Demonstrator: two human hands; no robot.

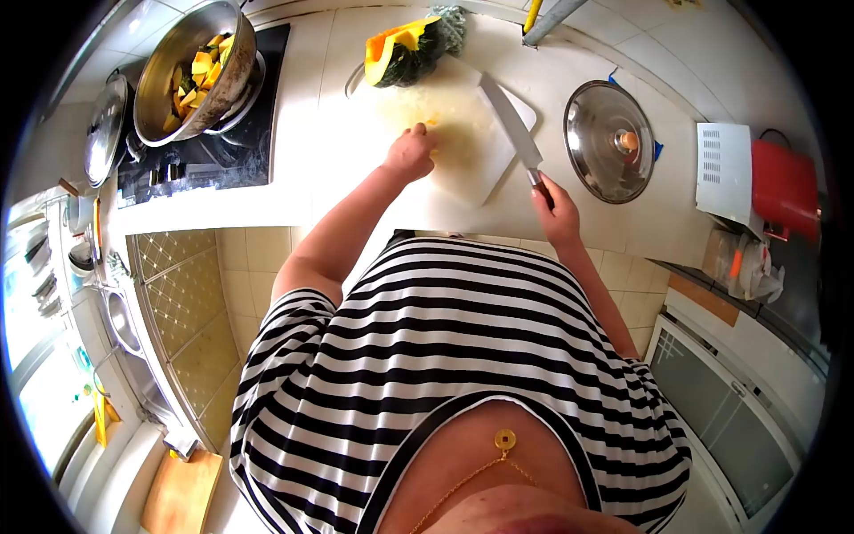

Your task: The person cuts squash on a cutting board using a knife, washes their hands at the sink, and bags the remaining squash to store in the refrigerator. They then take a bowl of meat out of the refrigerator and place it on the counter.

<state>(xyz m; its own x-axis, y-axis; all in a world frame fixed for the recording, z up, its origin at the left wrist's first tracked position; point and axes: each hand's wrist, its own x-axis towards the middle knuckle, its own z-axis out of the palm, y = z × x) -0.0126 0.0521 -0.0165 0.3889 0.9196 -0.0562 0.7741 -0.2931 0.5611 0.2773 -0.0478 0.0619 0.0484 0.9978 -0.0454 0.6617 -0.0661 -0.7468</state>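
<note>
Knife: my broad steel-bladed knife with a dark handle slants over the right part of the pale cutting board, its tip pointing far and left; I cannot tell whether the blade touches the surface.
Right hand: my right hand is closed around the knife's handle, just off the board's near right side.
Left hand: my left hand is at the left part of the board with its fingers curled in; I cannot tell whether anything is pinched under them.
Scrap: a small orange bit lies just beyond those fingers.
Pumpkin: a big cut piece with dark green rind and orange flesh sits at the far edge of the board.
Mesh: a crumpled grey-green bundle is just behind the pumpkin.
Bench: the white bench carries all this, badly washed out by glare.
Lid: a round lid with an orange-brown knob lies to the right of the knife.
Pan: on the far left, a deep steel pan holds cut pumpkin chunks, over a black glass cooktop.
</note>
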